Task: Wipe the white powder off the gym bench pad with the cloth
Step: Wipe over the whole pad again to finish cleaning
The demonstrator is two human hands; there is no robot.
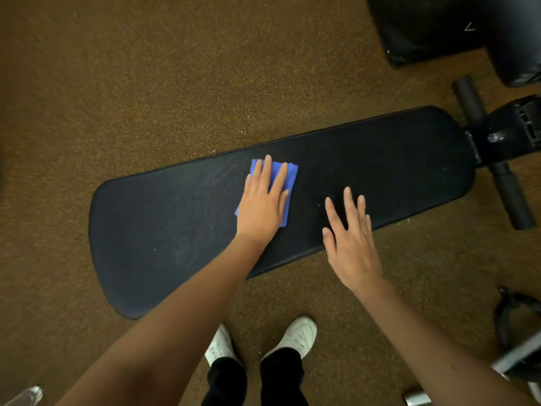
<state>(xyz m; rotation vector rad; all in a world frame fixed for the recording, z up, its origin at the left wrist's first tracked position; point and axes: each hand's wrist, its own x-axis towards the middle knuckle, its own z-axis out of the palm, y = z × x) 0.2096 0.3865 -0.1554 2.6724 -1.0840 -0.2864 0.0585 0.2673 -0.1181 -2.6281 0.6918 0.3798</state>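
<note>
Left hand (261, 206) pressing flat on the blue cloth (288, 178), fingers straight and slightly spread, no curl round the fabric. Cloth lying folded on the black bench pad (395, 159), about mid-length, nearer the far edge, poking out beyond the fingertips and to the right of the palm. Right hand (352, 244) spreading open over the near side of the pad, to the right of the cloth and well apart from it, fingers straight and splayed, holding nothing; contact with the pad not clear. Faint whitish smears showing on the pad just left of the cloth, plus a few pale specks toward the wide near-left end and near the right hand. Pad running diagonally across speckled brown floor (146, 83), narrow end meeting the black frame and foam rollers (510, 197) at upper right. White shoes (298, 336) and black trouser legs standing on the floor below the pad's near edge. Motion blur softening the outer edges of the view.
</note>
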